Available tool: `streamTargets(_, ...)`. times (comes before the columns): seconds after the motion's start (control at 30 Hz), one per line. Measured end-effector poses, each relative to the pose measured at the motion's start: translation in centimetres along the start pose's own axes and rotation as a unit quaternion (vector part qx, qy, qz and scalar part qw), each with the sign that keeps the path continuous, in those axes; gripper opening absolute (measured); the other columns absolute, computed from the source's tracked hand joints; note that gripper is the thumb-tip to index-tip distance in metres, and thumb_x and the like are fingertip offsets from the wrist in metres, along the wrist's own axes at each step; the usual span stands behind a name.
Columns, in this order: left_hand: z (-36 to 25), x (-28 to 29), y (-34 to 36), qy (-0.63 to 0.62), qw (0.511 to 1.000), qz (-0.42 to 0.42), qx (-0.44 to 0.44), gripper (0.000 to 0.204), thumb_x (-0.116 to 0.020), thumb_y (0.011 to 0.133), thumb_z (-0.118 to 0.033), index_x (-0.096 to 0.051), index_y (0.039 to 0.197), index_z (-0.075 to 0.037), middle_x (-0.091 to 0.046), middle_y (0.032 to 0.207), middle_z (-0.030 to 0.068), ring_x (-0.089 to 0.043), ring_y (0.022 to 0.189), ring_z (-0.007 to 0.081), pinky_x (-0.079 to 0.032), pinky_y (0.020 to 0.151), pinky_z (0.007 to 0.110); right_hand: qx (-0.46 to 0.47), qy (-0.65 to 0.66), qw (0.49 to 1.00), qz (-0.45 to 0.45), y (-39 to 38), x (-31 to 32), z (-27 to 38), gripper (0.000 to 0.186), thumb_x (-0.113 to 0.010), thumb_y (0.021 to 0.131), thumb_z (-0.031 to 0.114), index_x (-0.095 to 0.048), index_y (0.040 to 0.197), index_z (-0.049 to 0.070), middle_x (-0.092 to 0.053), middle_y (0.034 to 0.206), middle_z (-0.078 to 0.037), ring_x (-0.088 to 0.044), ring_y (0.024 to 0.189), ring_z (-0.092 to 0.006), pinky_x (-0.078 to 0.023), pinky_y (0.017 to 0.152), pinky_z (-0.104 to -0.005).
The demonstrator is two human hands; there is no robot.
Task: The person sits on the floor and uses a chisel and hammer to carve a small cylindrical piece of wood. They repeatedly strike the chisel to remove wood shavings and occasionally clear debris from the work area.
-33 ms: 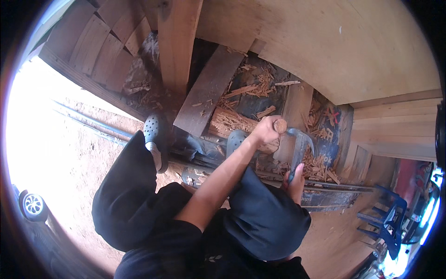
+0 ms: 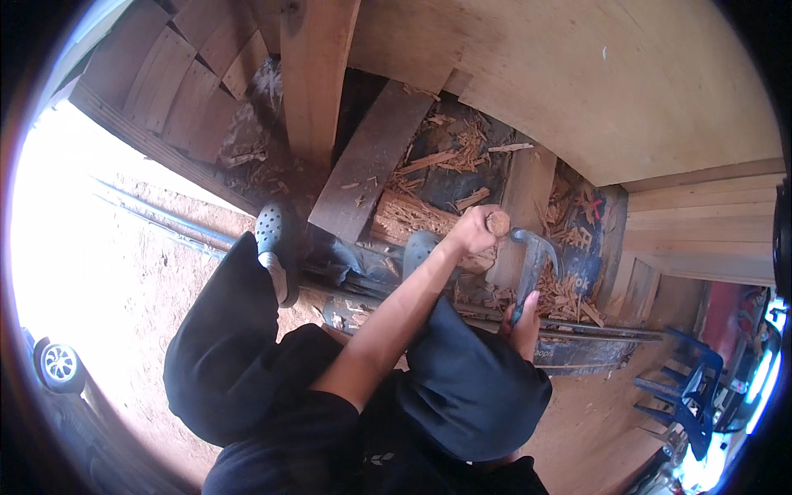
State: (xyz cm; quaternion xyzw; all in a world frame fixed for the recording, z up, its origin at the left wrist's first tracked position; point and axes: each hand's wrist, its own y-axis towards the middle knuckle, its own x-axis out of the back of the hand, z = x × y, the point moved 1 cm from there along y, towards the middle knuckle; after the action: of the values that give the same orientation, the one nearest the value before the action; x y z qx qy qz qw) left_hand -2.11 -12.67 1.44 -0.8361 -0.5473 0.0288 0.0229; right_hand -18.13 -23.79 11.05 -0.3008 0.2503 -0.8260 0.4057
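Wooden piece, hammer just beside its edge.

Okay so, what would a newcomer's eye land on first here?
Probably the claw hammer just right of centre, held in the right grip, its head close to the round-ended wooden piece in the left grip. Then the splinters strewn around the ragged timber, and the glaring, sunlit ground at far left.
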Motion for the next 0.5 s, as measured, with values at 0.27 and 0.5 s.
streamTargets(0.27, -0.3, 0.5, -1.2, 0.011, 1.000, -0.023, -0.004, 0.025, -0.073, 0.066, -0.010, -0.059, 0.084, -0.001, -0.063, 0.081, 0.0158, -0.063, 0.080, 0.0302, -0.047, 0.071, 0.034, -0.005, -0.172, 0.985, 0.025, 6.1, 1.1, -5.4, 0.069, -0.043, 0.091, 0.055, -0.053, 0.103, -0.012, -0.054, 0.067, -0.023, -0.055, 0.061, -0.0343, -0.042, 0.054, -0.0414)
streamTargets(0.5, 0.3, 0.6, -0.9, -0.007, 1.000, -0.019, 0.002, 0.040, -0.080, 0.063, -0.021, -0.059, 0.092, -0.003, -0.064, 0.081, 0.0138, -0.063, 0.079, 0.0309, -0.049, 0.072, 0.036, 0.015, -0.398, 0.916, 0.047, 7.4, -1.0, -6.3, 0.077, -0.038, 0.090, 0.060, -0.052, 0.111, -0.013, -0.059, 0.096, -0.035, -0.057, 0.097, -0.0458, -0.042, 0.083, -0.0460)
